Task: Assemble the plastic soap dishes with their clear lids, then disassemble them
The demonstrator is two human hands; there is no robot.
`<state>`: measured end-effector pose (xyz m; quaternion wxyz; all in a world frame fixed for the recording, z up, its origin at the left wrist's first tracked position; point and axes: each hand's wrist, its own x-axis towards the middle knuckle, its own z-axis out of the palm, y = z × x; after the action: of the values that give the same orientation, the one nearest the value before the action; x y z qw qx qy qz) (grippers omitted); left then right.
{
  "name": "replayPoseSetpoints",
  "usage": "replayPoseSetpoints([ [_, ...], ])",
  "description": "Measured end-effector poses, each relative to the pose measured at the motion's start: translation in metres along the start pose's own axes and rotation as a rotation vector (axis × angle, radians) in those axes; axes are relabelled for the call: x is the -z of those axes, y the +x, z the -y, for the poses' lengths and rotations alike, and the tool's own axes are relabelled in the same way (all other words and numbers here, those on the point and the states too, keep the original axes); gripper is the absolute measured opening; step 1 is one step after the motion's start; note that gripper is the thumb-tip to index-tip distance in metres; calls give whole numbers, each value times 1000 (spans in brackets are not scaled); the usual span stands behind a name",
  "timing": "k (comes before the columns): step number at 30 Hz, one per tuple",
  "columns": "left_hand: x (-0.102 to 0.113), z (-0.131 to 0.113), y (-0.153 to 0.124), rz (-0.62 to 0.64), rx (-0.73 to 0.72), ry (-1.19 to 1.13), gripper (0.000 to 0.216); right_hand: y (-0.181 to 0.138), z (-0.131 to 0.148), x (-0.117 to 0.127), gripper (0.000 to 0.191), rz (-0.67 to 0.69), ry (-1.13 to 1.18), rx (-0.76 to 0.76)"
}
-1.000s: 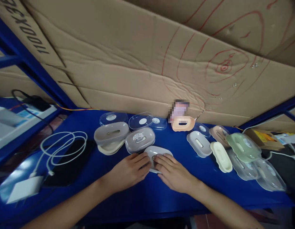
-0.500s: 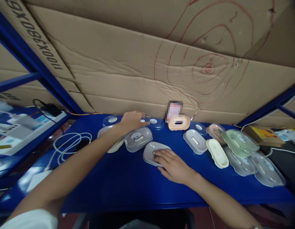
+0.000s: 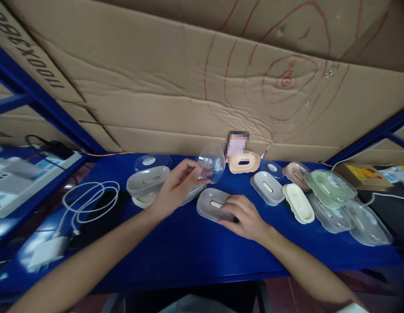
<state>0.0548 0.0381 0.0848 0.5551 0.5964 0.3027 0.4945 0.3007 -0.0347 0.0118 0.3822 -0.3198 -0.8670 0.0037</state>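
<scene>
Above the middle of the table, my left hand (image 3: 177, 184) pinches a clear plastic lid (image 3: 216, 165), tilted up on edge, with a round label on it. My right hand (image 3: 249, 215) grips the right end of a grey soap dish (image 3: 206, 204) on the table, fingers over its rim and thumb at the near side. A pale slotted insert shows in the dish's middle. Behind my left wrist, a lidded grey soap dish (image 3: 195, 193) is mostly hidden. Farther left, another grey soap dish (image 3: 136, 183) rests on a cream one (image 3: 141, 201).
A clear lid (image 3: 162, 161) lies at the back left. An orange soap dish piece (image 3: 252, 163) leans by a blurred picture (image 3: 236, 143). Several soap dishes crowd the right, including a cream one (image 3: 299, 204) and a green one (image 3: 332, 191). A white cable (image 3: 91, 184) coils left; cardboard (image 3: 149, 65) stands behind.
My left hand has lifted a clear lid off the back of the table and brought it nearer, toward the grey dish. My right hand has shifted slightly to the dish's right end.
</scene>
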Motion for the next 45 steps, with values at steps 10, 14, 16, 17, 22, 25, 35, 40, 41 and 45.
replayPoseSetpoints([
  [10,2,29,-57,200,407,-536,19,0,5,2,61,71,-3,-203],
  [14,4,44,-61,204,419,-484,21,0,-1,1,72,176,-9,-248],
  [16,5,48,-66,239,414,-352,24,2,-1,3,72,195,10,-222],
  [17,7,49,-69,252,385,-223,24,3,-1,5,69,196,15,-210],
  [22,24,40,-70,143,-370,858,10,7,-7,14,61,196,-79,-241],
  [25,33,34,-62,58,-678,1366,9,6,-10,12,57,248,-114,-231],
  [35,42,50,-51,94,-353,1628,27,3,0,4,59,383,-152,-198],
  [40,50,65,-44,73,-209,1361,46,2,1,1,62,428,-187,-170],
  [41,52,67,-42,72,-197,1325,49,1,1,1,63,432,-188,-171],
  [45,54,71,-41,41,-217,1255,52,1,3,1,66,450,-189,-167],
])
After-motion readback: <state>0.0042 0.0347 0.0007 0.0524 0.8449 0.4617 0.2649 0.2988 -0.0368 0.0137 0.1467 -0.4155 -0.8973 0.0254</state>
